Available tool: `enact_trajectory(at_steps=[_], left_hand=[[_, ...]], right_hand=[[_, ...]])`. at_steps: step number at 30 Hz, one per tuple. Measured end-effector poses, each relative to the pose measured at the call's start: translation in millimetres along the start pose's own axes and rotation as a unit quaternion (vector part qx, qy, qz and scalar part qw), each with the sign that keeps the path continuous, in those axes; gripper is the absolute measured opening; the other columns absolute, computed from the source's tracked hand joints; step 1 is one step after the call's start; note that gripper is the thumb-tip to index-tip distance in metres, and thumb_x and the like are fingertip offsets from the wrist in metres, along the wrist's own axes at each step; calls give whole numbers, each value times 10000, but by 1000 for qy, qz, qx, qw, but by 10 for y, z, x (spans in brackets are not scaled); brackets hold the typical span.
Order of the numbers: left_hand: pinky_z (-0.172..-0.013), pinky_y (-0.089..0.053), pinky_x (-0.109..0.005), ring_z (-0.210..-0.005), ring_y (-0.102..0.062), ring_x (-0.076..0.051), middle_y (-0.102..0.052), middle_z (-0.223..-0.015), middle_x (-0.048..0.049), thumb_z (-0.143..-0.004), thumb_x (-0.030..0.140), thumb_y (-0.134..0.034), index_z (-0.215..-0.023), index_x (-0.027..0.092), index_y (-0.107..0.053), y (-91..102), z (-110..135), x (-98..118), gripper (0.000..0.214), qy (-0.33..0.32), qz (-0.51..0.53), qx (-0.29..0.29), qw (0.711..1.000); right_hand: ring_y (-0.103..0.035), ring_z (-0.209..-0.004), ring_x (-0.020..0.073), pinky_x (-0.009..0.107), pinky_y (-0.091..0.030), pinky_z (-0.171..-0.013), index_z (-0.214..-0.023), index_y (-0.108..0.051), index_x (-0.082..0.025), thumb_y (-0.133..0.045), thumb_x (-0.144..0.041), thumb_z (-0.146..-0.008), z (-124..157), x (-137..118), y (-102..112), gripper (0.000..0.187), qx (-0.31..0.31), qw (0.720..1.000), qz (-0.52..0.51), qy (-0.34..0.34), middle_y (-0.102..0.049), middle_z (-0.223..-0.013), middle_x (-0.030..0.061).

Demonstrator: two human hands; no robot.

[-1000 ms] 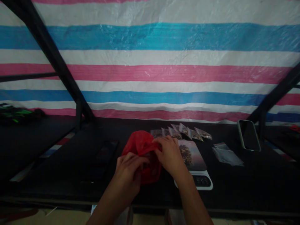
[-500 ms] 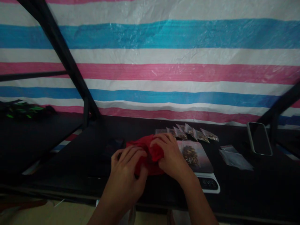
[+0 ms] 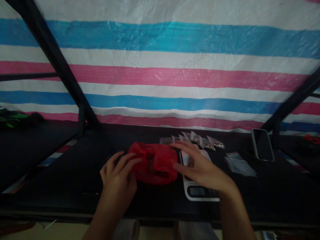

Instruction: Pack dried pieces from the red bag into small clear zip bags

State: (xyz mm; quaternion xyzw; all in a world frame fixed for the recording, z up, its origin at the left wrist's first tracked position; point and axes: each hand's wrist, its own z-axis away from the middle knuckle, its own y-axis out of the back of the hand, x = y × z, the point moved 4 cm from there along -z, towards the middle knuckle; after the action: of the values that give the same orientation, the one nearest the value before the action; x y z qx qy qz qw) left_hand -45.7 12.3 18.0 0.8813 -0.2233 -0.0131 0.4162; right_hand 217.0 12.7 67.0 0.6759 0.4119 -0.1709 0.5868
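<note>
A crumpled red plastic bag (image 3: 153, 162) lies on the black table (image 3: 75, 173), its mouth facing me. My left hand (image 3: 118, 173) rests at the bag's left edge, fingers spread and touching it. My right hand (image 3: 200, 165) hovers open just right of the bag, over a small white scale (image 3: 196, 191) with a picture on its platform. Nothing is held in either hand.
Several small filled clear packets (image 3: 197, 140) lie in a row behind the scale. Empty clear bags (image 3: 238, 165) and a phone (image 3: 262, 144) sit to the right. Black frame bars (image 3: 57, 66) slant up on both sides. A striped tarp (image 3: 160, 66) hangs behind.
Both hands have let go of the red bag and spread apart. The bag now lies flatter on the table. My right hand moved right, over the scale.
</note>
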Motion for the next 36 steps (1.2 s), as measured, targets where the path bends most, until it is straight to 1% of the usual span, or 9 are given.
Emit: enact_trajectory(at_steps=[2, 5, 7, 9, 17, 22, 25, 30, 36], left_hand=[[-955, -426, -557, -1245, -546, -385, -761, -1249, -89, -858, 34, -555, -1108, 270, -770, 108, -33, 105, 406, -10, 17, 65, 998], [-966, -438, -543, -1140, -572, -349, -747, -1172, -114, -886, 29, -581, -1035, 244, -754, 250, -62, 236, 313, -22, 42, 139, 989], [-941, -455, -508, -1060, -595, -313, -738, -1096, -104, -888, 24, -605, -994, 242, -741, 309, -69, 290, 277, -34, 51, 167, 984], [-876, -473, -452, -966, -615, -271, -724, -982, -75, -886, 10, -606, -946, 241, -720, 334, -74, 329, 264, -49, 69, 176, 981], [-702, -499, -249, -739, -663, -107, -664, -799, 21, -916, -28, -511, -841, 215, -662, 348, -104, 466, 296, -48, 196, 164, 965], [-706, -557, -316, -753, -718, -178, -751, -850, 4, -866, 71, -549, -886, 229, -702, 218, -142, 493, 221, 33, 161, 29, 986], [-913, -601, -454, -963, -734, -260, -805, -1014, -33, -862, 81, -530, -1005, 244, -751, 69, -111, 662, 310, 20, 166, -64, 984], [-1163, -527, -516, -1326, -645, -248, -737, -1380, -78, -883, 2, -423, -1278, 226, -699, -241, -4, 981, 532, -13, 281, -167, 945], [-1326, -311, -570, -1570, -423, -245, -548, -1624, -116, -840, -33, -405, -1572, 175, -494, -332, 52, 1044, 766, -29, 310, -231, 922]], right_hand=[[-585, -1313, 271, 445, -426, -1127, -1376, -689, -295, -626, -460, -950, 69, 81, 353, 462, 124, 992, -6, -27, -667, -1429, 68], [-682, -1087, 308, 472, -476, -998, -1127, -782, -239, -607, -400, -935, 190, 298, 715, 305, 281, 939, 113, -163, -778, -1132, 92], [-709, -1000, 325, 467, -479, -930, -1030, -797, -231, -622, -345, -920, 235, 435, 760, 237, 274, 909, 190, -249, -794, -1016, 95], [-730, -970, 327, 441, -477, -884, -1018, -798, -236, -621, -339, -943, 242, 528, 687, 218, 216, 904, 226, -292, -799, -962, 91], [-742, -1051, 326, 409, -471, -898, -1179, -742, -221, -690, -356, -959, 144, 530, 307, 263, 130, 916, 243, -291, -803, -1001, 98], [-738, -792, 234, 339, -503, -745, -1124, -721, -212, -706, -208, -864, 58, 667, 249, 261, 187, 941, 77, -271, -764, -865, 38], [-708, -696, 212, 312, -515, -641, -1094, -701, -207, -726, -275, -808, 17, 692, 268, 296, 239, 944, -65, -219, -716, -786, 10], [-697, -704, 196, 286, -537, -592, -1091, -694, -221, -830, -455, -734, -33, 325, 307, 448, 283, 927, -220, -110, -689, -819, 0], [-736, -796, 195, 284, -584, -672, -1112, -756, -231, -720, -322, -853, -209, -93, -143, 276, 173, 958, -219, -73, -774, -949, 41]])
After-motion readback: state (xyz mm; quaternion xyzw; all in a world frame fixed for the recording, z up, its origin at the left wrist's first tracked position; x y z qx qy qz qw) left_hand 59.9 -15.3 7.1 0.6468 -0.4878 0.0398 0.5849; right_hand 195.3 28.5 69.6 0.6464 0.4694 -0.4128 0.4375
